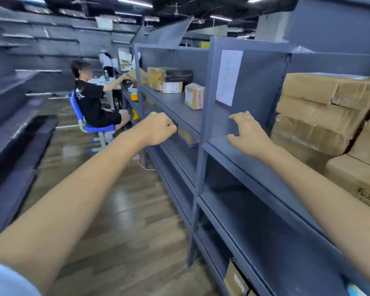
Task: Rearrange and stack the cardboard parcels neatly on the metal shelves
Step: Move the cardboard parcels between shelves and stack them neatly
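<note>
A small cardboard parcel [194,96] with a red-printed label stands alone on the upper board of the grey metal shelves [175,103], just left of the upright post [207,116] that divides the bays. Further back along that same board, away from the post, sits a cluster of parcels [169,79]: a brown one, a dark wrapped one on top and a white-labelled one in front. To the right of the post, large cardboard cartons [320,112] are stacked in layers on the neighbouring bay, and a sheet of paper [230,76] is stuck to the side panel beside the post. Another parcel [187,135] lies on the board below, left of the post, partly hidden by the left hand. The left hand [158,129] hangs in the air left of the post with its fingers curled into a closed grip that holds nothing. The right hand [247,133] is just right of the post, its grip half open, fingers bent and spread, nothing in it; whether it touches the board cannot be told. Well left of the post, a person sits on a blue chair [94,126] at a desk [100,82] over the wooden floor [120,210].
</note>
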